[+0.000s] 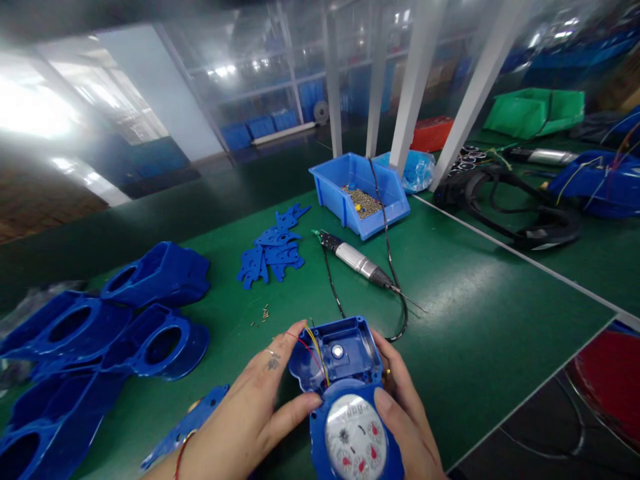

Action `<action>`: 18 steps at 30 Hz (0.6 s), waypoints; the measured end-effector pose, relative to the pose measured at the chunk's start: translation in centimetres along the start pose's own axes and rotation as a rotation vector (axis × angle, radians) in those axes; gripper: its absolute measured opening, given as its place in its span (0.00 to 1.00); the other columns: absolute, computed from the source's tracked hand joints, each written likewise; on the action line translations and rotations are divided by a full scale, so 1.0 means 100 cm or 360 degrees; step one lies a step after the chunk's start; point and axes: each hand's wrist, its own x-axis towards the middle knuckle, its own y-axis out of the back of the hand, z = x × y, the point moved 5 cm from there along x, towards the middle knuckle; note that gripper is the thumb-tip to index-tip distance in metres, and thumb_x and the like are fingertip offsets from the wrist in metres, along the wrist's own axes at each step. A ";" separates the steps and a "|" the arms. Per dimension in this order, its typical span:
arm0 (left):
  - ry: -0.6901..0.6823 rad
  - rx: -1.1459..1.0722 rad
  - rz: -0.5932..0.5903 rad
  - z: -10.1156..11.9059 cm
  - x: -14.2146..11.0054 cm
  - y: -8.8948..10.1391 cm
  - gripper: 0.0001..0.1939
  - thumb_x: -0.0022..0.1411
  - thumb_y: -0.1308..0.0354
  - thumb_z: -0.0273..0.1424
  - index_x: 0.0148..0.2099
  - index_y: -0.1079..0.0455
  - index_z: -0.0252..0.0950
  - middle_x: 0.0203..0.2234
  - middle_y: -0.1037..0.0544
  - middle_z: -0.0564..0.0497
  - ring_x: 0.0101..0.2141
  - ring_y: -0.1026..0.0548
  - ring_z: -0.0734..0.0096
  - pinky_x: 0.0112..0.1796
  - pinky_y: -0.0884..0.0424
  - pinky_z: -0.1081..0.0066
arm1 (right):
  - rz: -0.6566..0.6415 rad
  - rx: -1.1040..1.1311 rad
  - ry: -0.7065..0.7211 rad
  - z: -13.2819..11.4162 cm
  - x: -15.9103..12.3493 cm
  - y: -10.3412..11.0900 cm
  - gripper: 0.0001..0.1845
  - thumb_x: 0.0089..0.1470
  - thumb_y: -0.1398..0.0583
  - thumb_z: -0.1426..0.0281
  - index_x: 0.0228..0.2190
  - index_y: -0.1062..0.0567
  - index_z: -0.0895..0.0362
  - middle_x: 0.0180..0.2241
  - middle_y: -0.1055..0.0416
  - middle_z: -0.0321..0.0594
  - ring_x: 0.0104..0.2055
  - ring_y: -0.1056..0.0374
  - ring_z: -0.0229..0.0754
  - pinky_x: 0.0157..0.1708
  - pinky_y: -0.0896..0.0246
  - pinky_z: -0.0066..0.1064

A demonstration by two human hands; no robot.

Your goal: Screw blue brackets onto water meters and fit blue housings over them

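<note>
A water meter (356, 433) with a white round dial and red pointers is between my hands at the bottom centre. Joined to it is an open blue housing (350, 340), with red and yellow wires (319, 353) running down its left side and a small round silver part inside. My left hand (265, 387) grips the left side, thumb near the joint between housing and meter. On the right, my right hand (407, 420) wraps round the meter and housing, thumb on the dial's edge. Beneath my left wrist, a long blue part (195, 420) is partly hidden.
Several blue housings (155, 277) are piled at left. Flat blue plates (275, 247) and loose screws (265, 312) lie beyond my hands. An electric screwdriver (357, 259) with a black cable rests before a blue bin (330, 193) of screws. White posts (415, 80) rise behind.
</note>
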 end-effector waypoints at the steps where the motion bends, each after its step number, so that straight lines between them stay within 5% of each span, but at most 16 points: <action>1: -0.0020 -0.0043 0.0027 0.002 0.002 0.001 0.39 0.59 0.50 0.50 0.66 0.50 0.37 0.62 0.45 0.42 0.61 0.44 0.53 0.57 0.46 0.52 | -0.0024 -0.0021 0.0007 -0.001 0.001 0.001 0.30 0.57 0.45 0.55 0.58 0.42 0.48 0.59 0.43 0.42 0.60 0.46 0.53 0.58 0.46 0.45; 8: -0.0089 -0.0379 0.0332 0.012 -0.001 0.030 0.31 0.58 0.45 0.44 0.61 0.41 0.38 0.58 0.34 0.44 0.57 0.36 0.57 0.58 0.42 0.56 | -0.0199 -0.0224 -0.0001 -0.007 0.014 0.002 0.30 0.56 0.43 0.55 0.57 0.41 0.49 0.58 0.42 0.43 0.57 0.42 0.53 0.57 0.46 0.44; 14: 0.0265 -0.0789 0.1462 -0.042 -0.088 0.064 0.19 0.62 0.48 0.41 0.51 0.35 0.38 0.46 0.26 0.47 0.48 0.28 0.61 0.51 0.33 0.63 | -0.0272 -0.0249 -0.0086 -0.003 0.029 -0.006 0.34 0.52 0.40 0.54 0.58 0.41 0.49 0.56 0.40 0.43 0.55 0.39 0.53 0.52 0.38 0.42; 16: 0.0463 -0.0785 0.1665 -0.065 -0.117 0.056 0.17 0.60 0.46 0.42 0.47 0.34 0.38 0.43 0.26 0.47 0.46 0.27 0.61 0.50 0.32 0.63 | -0.0266 -0.0322 -0.0134 -0.002 0.031 -0.002 0.35 0.52 0.39 0.54 0.58 0.41 0.48 0.58 0.42 0.41 0.56 0.41 0.54 0.53 0.40 0.43; 18: 0.0629 -0.0810 0.1677 -0.084 -0.136 0.040 0.17 0.58 0.44 0.43 0.44 0.34 0.37 0.41 0.25 0.46 0.45 0.26 0.61 0.49 0.31 0.62 | -0.0208 -0.0433 -0.0138 -0.003 0.034 0.006 0.34 0.52 0.40 0.52 0.58 0.40 0.46 0.59 0.43 0.40 0.59 0.45 0.54 0.57 0.46 0.46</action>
